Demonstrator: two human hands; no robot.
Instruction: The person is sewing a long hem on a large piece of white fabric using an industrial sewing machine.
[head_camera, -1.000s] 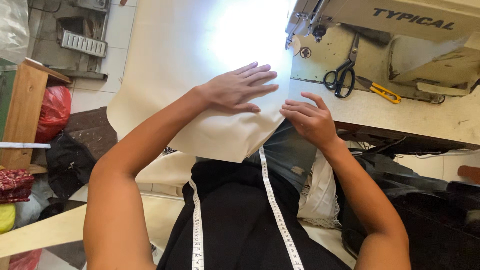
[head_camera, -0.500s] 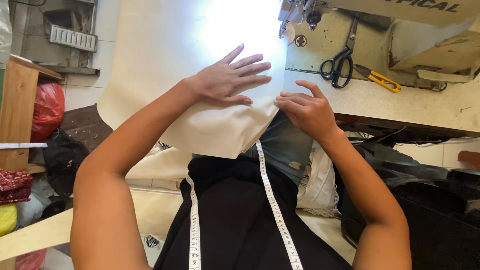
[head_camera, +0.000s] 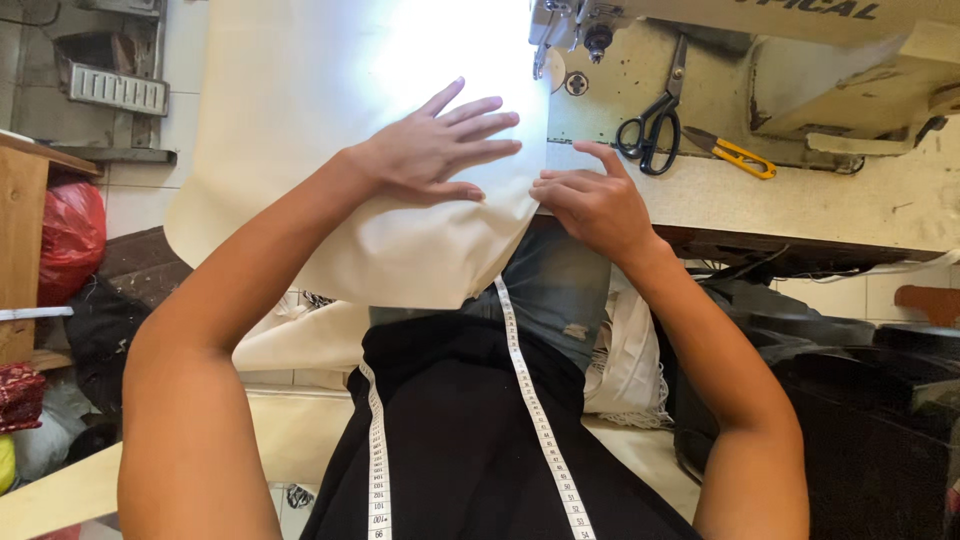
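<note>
A large sheet of cream fabric (head_camera: 300, 130) lies over the left end of the sewing table and hangs down over my lap. My left hand (head_camera: 435, 150) lies flat on it with fingers spread, pressing it down. My right hand (head_camera: 590, 200) rests at the fabric's right edge on the table, fingers curled and pinching or holding that edge. The sewing machine (head_camera: 760, 60) stands just beyond, its needle area (head_camera: 560, 30) above my hands. A white measuring tape (head_camera: 530, 400) hangs round my neck over my black top.
Black-handled scissors (head_camera: 650, 120) and yellow thread snips (head_camera: 735, 152) lie on the machine bed to the right. The table edge (head_camera: 800, 225) runs right. A wooden shelf (head_camera: 25, 230), a red bag (head_camera: 70, 235) and piled cloth stand at the left.
Both hands have slid a little along the fabric toward the machine's needle; the view has tipped slightly, so the machine sits higher in frame.
</note>
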